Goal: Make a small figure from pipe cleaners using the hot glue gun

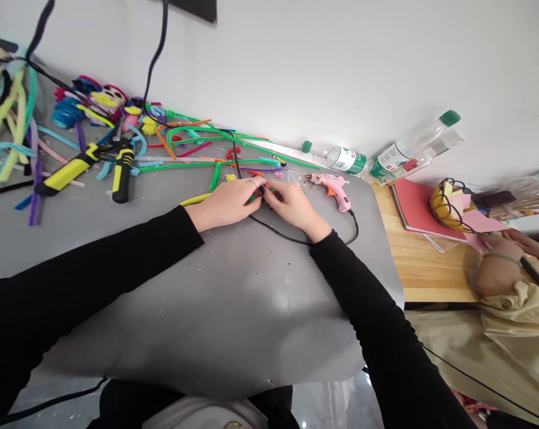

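My left hand (231, 201) and my right hand (293, 204) meet over the grey tabletop, fingertips pinched together. Between them is a small dark piece (262, 190), mostly covered by the fingers; its kind does not show. A bit of green also peeks out below the fingertips. Under my left wrist a yellow pipe cleaner (196, 199) sticks out. To the right of my right hand lies a pink glue gun (334, 189), its black cord (287, 239) running below both hands. A short bent green pipe cleaner (214, 177) lies just beyond my left hand.
Yellow-and-black pliers (123, 174), loose pipe cleaners (198, 132) and fuzzy figures (104, 101) crowd the back left. Plastic bottles (347, 159) lean along the wall. At right, a co-worker's arm (497, 271) is beside a basket (451, 205) and red book (419, 208).
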`<state>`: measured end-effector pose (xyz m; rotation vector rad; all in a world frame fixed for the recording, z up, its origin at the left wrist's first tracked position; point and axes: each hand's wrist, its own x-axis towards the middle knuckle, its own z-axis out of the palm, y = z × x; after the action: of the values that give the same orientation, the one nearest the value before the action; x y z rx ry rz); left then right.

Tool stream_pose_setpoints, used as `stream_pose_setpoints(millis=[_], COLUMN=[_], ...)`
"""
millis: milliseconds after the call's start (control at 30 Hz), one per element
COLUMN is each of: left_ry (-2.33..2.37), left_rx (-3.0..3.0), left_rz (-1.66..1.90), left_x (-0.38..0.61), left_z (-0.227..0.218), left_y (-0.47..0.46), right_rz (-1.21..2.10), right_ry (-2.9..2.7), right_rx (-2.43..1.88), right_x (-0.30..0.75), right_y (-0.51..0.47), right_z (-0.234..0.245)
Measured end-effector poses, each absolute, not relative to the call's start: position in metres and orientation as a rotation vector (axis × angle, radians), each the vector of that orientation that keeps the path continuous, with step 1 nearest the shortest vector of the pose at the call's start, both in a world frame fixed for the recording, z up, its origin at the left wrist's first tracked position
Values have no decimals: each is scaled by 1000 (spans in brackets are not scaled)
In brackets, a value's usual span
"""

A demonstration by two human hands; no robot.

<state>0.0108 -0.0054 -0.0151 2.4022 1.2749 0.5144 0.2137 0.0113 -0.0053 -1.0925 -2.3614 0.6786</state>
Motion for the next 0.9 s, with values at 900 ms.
stream_pose_setpoints(millis=[900], left_ry=[1298], left_rx=[2230], left_rz=[923], left_x=[10], left_z=[-13], left_y=[-5], right_rz=[725], right_ry=[-2273], right_rx=[-1034], right_x=[215], right_y=[8], right_z=[-6])
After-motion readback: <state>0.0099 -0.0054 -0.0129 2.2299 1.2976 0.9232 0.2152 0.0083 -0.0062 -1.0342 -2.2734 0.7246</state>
